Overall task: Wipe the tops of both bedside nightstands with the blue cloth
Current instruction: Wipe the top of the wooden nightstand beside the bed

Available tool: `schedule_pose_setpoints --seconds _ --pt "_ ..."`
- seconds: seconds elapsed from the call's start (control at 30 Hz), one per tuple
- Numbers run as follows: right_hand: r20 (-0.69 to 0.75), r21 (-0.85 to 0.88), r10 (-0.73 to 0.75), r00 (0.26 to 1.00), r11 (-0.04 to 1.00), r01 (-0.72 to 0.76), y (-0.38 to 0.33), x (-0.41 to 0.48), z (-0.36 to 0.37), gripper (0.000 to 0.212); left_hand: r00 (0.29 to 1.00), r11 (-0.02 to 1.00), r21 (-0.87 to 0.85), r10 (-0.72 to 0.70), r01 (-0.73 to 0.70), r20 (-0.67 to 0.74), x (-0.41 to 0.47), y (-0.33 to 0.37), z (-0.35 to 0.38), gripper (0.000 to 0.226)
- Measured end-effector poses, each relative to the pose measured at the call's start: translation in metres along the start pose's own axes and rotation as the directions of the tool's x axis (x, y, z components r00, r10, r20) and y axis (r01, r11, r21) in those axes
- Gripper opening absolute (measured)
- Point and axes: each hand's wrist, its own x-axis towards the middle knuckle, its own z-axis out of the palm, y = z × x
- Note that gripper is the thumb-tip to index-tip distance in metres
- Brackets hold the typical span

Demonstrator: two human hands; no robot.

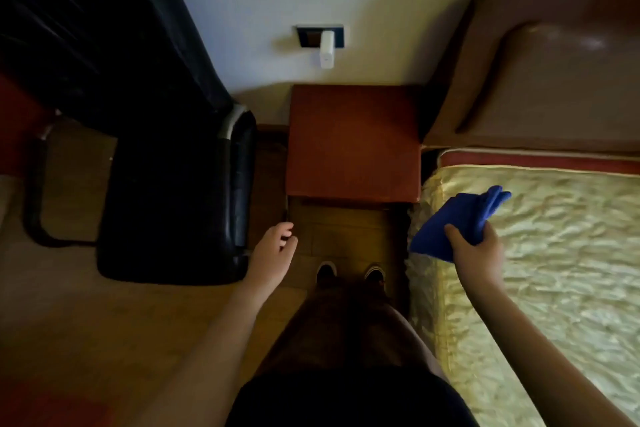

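Observation:
A reddish-brown nightstand (353, 142) stands against the wall straight ahead, its top bare. My right hand (478, 250) grips a folded blue cloth (453, 222), held in the air over the bed's left edge, to the right of and nearer than the nightstand. My left hand (273, 250) hangs in front of the nightstand's left front corner with its fingers loosely curled and nothing in it. Only one nightstand is in view.
A bed with a shiny cream cover (554, 253) and a brown headboard (554, 80) fills the right side. A black chair (173, 201) stands close to the left of the nightstand. A wall socket with a white plug (325, 43) is above it. My shoes (349, 274) stand on the wooden floor.

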Motion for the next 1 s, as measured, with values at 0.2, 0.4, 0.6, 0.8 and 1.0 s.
schedule_pose_setpoints --seconds 0.2,0.4,0.6,0.8,1.0 --pt "0.157 -0.016 -0.084 0.984 0.996 0.088 -0.001 0.098 0.1 0.017 0.988 0.989 -0.128 -0.085 0.068 -0.129 0.128 -0.03 0.025 0.046" --pt "0.212 0.157 -0.11 0.971 0.985 0.077 0.03 0.181 0.196 0.01 0.959 0.997 0.07 -0.021 0.043 -0.283 0.259 -0.07 0.046 0.058" --pt "0.105 -0.076 -0.122 0.987 0.989 0.13 0.109 0.244 0.238 0.025 0.976 0.986 -0.128 -0.129 0.107 -0.175 0.334 -0.116 0.076 0.067" --pt "-0.04 -0.362 -0.232 0.972 0.91 0.202 0.114 0.245 0.238 0.06 0.975 0.907 -0.409 -0.17 0.099 -0.14 0.345 -0.127 0.089 0.061" --pt "0.475 -0.582 -0.657 0.585 0.264 0.77 0.094 0.261 0.273 0.065 0.971 0.815 -0.566 -0.218 0.123 -0.103 0.349 -0.122 0.087 0.056"
